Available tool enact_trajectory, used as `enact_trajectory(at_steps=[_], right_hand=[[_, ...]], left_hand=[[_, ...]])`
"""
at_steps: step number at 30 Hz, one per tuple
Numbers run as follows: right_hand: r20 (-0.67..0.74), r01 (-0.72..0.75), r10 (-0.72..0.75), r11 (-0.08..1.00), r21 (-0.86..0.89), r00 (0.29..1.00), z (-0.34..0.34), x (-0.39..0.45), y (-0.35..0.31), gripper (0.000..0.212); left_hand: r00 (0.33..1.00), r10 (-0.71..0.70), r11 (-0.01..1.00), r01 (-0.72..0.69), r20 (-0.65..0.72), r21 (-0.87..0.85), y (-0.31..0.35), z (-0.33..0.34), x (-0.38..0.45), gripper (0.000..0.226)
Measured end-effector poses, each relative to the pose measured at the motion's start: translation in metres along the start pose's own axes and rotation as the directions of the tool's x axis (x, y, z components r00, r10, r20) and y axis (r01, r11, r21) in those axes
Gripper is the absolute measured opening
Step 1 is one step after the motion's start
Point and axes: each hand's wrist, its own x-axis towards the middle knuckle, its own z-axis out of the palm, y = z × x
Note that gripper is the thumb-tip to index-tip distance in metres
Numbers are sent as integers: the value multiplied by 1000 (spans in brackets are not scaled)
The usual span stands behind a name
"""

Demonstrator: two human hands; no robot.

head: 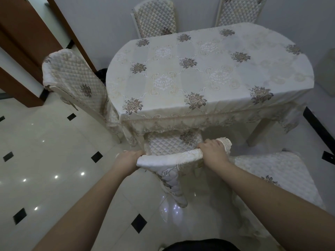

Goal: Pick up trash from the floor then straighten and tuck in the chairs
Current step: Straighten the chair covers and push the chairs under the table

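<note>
Two hands, left hand [129, 158] and right hand [213, 149], are gripping the chair back [168, 157]; tucking step is being done, a straight push toward the table [199, 73] ahead is needed.

- Left hand [129, 159] and right hand [213, 149] grip the top rail of a quilted chair [168, 156].
- Its seat sits under the desk [208, 73] (floral cloth).
- Tiled floor [54, 160] below.

Both bare arms are reaching forward; the left hand [129, 159] is gripping with curled fingers. The right hand [213, 150] is gripping likewise.
</note>
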Motion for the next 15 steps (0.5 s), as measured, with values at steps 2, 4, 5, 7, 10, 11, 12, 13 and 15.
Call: enact_trajectory(at_steps=[2, 4, 5, 7, 10, 11, 12, 13, 15], right_hand=[[3, 4, -4, 1000, 1, 1000, -1, 0, 0, 28], [-2, -1, 1, 1000, 2, 1000, -1, -1, -1, 28], [-6, -3, 3, 1000, 2, 1000, -1, -2, -1, 29], [-9, -6, 6, 1000, -1, 1000, -2, -3, -2, 31], [-11, -4, 5, 1000, 21, 1000, -5, -5, -2, 31], [-13, -6, 7, 1000, 27, 1000, -5, -5, -2, 30], [-14, -10, 11, 1000, 27, 1000, -6, -6, -3, 29], [-14, -15, 15, 1000, 22, 1000, -6, -6, -3, 29], [-6, -22, 22, 1000, 6, 1000, -6, -7, -5, 28]], left_hand=[[1000, 16, 999, -16, 5, 50, 4, -6, -5, 50], [998, 62, 998, -62, 20, 22, 19, -18, -21, 86], [994, 105, 994, -105, 3, -12, 32, -24, -31, 97], [980, 190, 977, -195, -63, -82, 61, -25, -47, 104], [969, 148, 982, -167, -196, -85, 87, -9, -49, 89], [961, 118, 985, -146, -250, -96, 89, -5, -46, 77], [949, 100, 984, -140, -300, -113, 88, -2, -44, 64], [939, 88, 982, -138, -334, -127, 85, 0, -43, 54], [935, 81, 984, -130, -346, -120, 81, -1, -42, 48]])
